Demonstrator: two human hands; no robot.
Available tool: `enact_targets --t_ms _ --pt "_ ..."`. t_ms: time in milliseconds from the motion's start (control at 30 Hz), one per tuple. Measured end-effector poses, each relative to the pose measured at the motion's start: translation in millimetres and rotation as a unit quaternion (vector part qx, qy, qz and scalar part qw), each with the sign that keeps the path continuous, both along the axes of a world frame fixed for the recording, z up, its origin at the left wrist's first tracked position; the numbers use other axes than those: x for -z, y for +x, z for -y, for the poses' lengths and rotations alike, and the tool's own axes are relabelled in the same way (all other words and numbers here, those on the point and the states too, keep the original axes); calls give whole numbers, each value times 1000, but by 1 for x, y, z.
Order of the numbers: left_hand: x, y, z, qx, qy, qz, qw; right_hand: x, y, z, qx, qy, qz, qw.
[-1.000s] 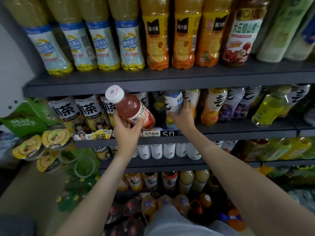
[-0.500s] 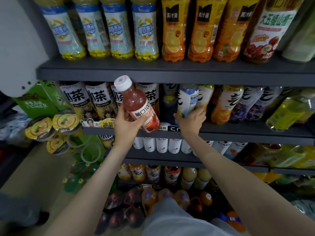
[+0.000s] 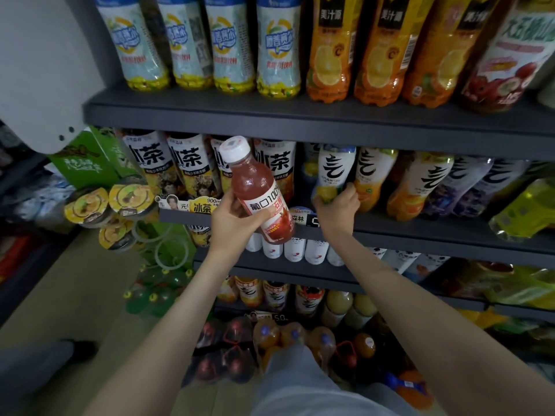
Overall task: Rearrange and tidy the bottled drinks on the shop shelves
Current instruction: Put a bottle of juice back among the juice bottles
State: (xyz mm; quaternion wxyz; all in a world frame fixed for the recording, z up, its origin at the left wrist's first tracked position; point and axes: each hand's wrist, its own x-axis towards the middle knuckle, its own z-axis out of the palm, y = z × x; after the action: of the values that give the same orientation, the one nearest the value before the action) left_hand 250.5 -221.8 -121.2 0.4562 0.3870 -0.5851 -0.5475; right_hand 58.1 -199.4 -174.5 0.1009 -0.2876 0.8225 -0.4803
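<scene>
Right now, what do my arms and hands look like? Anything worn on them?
The left hand and right hand are bare, with no gloves, rings, watch or bracelet visible. Both forearms are uncovered as far as the frame shows, with no sleeves in view.

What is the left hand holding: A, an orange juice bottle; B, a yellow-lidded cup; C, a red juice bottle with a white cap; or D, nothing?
C: the left hand grips a tilted red juice bottle with a white cap; the right hand holds a white-labelled bottle on the shelf.
</scene>
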Motion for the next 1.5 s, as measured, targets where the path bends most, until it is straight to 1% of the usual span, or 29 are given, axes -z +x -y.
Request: enact_targets --t_ms 33,100,200,333,533,633,667,733,767,800,833,867,933,967,1000,1100,1167,1333,1400,1500 --pt "1 0 0 6 5 2 1000 2 4 0 27 22 -20 999" --pt "3 0 1 20 22 5 1000 3 8 2 56 40 -30 997" --pt "5 3 2 43 55 6 998 3 4 8 67 48 -10 997" --pt "8 9 -1 79 93 36 992 4 1 11 57 60 -11 996" --pt "-6 15 -6 134 142 68 978 -16 14 -4 43 27 65 997" --pt "-16 13 -9 173 164 83 968 -40 25 -34 -30 -1 145 989" --pt "-20 11 -10 187 169 91 963 -48 28 -45 -54 -13 139 989" --pt "-29 5 -13 216 174 106 955 -57 30 -63 -71 -36 57 995" --pt "-33 0 -16 229 173 112 951 -62 30 -70 -71 -42 22 996" --pt "-37 -4 -20 242 169 119 948 -68 29 -76 -68 -43 9 997" --pt "-41 -9 -25 251 163 125 946 -73 28 -82 -73 -50 14 996" --pt "-45 -14 -30 255 159 129 945 -80 27 -88 -86 -58 42 994" --pt "-53 -23 -42 251 151 132 947 -93 25 -103 -129 -76 129 980" --pt "-57 -28 -48 246 143 134 949 -100 25 -113 -150 -81 154 973" --pt "-62 -33 -56 244 133 136 951 -106 24 -123 -164 -76 158 971" --pt "-81 -49 -81 250 111 129 953 -128 17 -152 -209 -33 136 968" --pt "-99 -61 -98 258 99 128 952 -145 5 -170 -211 -14 130 969" --pt "-147 -92 -141 286 48 122 949 -197 -27 -213 -230 -34 136 963" --pt "-165 -103 -155 298 27 119 947 -218 -36 -228 -237 -39 116 964" --pt "-191 -117 -170 313 0 112 943 -244 -49 -248 -213 -57 79 972"
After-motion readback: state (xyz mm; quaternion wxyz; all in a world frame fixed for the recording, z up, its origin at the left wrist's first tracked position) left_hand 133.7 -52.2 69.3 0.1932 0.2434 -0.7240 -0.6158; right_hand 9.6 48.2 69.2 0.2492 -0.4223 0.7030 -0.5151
